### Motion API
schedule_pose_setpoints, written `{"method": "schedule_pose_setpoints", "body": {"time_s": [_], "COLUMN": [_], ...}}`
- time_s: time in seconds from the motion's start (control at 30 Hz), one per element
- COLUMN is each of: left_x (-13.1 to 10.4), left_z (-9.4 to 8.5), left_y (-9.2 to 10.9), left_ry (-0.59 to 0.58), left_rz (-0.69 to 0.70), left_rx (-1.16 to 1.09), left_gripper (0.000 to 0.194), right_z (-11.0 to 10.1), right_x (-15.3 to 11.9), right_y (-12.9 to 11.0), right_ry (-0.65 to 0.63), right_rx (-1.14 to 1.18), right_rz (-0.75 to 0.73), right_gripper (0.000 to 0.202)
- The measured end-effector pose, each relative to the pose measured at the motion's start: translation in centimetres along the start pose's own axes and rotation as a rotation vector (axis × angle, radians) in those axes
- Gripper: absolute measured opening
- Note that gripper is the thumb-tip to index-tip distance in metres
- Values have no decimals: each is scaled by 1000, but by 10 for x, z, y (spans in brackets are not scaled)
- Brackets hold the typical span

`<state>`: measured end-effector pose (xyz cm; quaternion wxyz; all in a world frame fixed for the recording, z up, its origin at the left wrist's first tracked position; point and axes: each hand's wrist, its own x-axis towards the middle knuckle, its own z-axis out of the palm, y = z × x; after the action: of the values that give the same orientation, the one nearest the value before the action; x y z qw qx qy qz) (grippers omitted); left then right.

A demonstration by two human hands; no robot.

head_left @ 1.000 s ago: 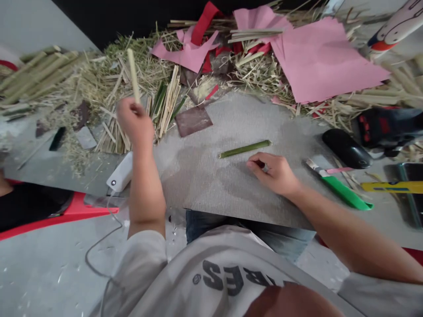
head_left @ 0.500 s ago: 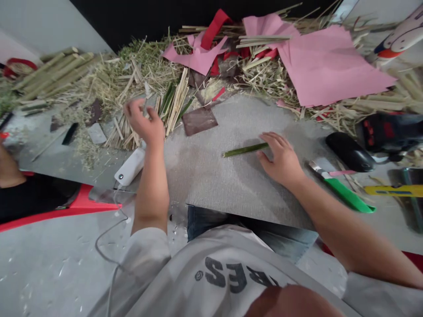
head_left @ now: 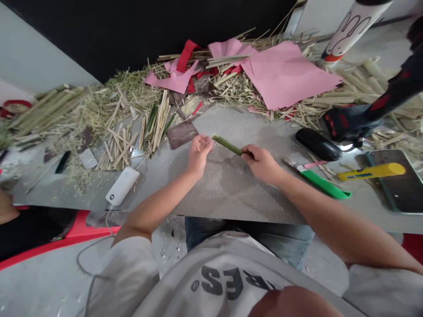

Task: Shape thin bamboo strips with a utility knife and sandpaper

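Note:
A short green stalk piece (head_left: 228, 145) is held at its right end by my right hand (head_left: 262, 164), whose fingers are wrapped round it above the grey table (head_left: 224, 193). My left hand (head_left: 200, 152) is beside the stalk's pale left end, its fingers curled but apart and nothing visible between them. Whether its fingertips touch the stalk is unclear. Left of my left hand lies a dark brown square (head_left: 181, 134), with a pile of thin split sticks (head_left: 161, 119) beyond it.
Pink sheets (head_left: 284, 75) lie on straw at the back. To the right are a black case (head_left: 319, 144), a green-handled knife (head_left: 325, 184), a yellow tool (head_left: 372, 171) and a phone (head_left: 401, 189). A white power bank (head_left: 122, 186) with a cable lies left. Another person's arm (head_left: 6, 209) shows far left.
My right hand has closed on the green stalk and lifted it, turning its left end away from me. My left hand has moved right, from the stick pile to the stalk. The view has shifted.

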<state>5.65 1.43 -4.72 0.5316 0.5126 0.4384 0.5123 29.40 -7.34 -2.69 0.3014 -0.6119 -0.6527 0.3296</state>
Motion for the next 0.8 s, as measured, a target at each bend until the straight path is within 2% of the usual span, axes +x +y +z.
{"method": "schedule_pose_setpoints", "body": {"time_s": [0.07, 0.17, 0.3, 0.4, 0.47, 0.53, 0.63, 0.67, 0.8], "left_x": [-14, -35, -47, -48, -50, -54, -65, -69, -75], "left_z": [11, 16, 11, 8, 7, 8, 15, 18, 26], "left_y": [7, 18, 21, 20, 22, 27, 35, 37, 42], "left_ry": [-154, -131, -238, -180, -193, -295, -468, -494, -510], "left_rz": [-103, -48, 11, 79, 191, 276, 282, 285, 272], "left_rx": [-115, -122, -43, 215, 488, 748, 1090, 1178, 1335], "left_gripper": [57, 49, 43, 35, 31, 34, 52, 52, 19], "right_z": [-1, 2, 11, 15, 15, 13, 6, 4, 0], "right_x": [-6, -17, -27, -29, -29, -28, -23, -21, -13], "right_y": [-7, -21, -35, -36, -35, -33, -30, -29, -23], "right_ry": [-88, -190, -236, -136, -39, 62, 208, 246, 315], "right_rx": [140, 285, 353, 269, 179, 131, 158, 166, 200], "right_rz": [-19, -54, -106, -91, -107, -103, -33, -17, 18], "right_gripper": [31, 37, 24, 7, 7, 10, 11, 12, 14]}}
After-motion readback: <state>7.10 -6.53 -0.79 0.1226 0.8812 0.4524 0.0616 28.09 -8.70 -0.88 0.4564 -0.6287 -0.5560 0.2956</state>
